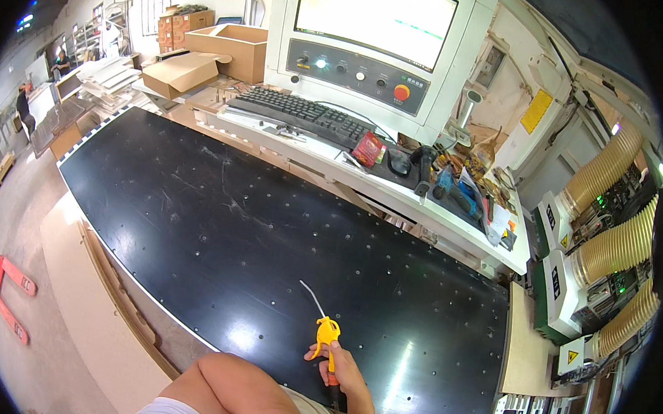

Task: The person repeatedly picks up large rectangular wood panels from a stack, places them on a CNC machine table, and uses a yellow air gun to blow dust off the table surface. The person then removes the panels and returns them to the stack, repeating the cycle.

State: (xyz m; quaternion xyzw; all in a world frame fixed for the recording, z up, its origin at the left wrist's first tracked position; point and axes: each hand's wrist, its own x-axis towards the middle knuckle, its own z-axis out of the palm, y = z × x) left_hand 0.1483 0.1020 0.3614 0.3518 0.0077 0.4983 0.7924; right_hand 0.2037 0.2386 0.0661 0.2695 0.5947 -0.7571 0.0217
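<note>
My right hand (346, 369) is wrapped round a yellow air blow gun (328, 330), its fingers closed at the trigger and handle. The gun's thin, bent metal nozzle (313, 299) points away and to the left above a long black machine bed (195, 199) dotted with small holes. A hose fitting with an orange-red collar (332, 379) joins the bottom of the handle. My left arm (237, 387) is bent at the lower edge, the elbow over the bed's near side; the left hand itself is out of the picture.
Beyond the bed, a white ledge carries a keyboard (307, 114), mouse (399, 163) and loose tools under a control cabinet (355, 72). Ribbed hoses (610, 250) stand right. Cardboard sheets (98, 291) and a red pallet jack (3, 293) lie left; a person (24, 111) stands far off.
</note>
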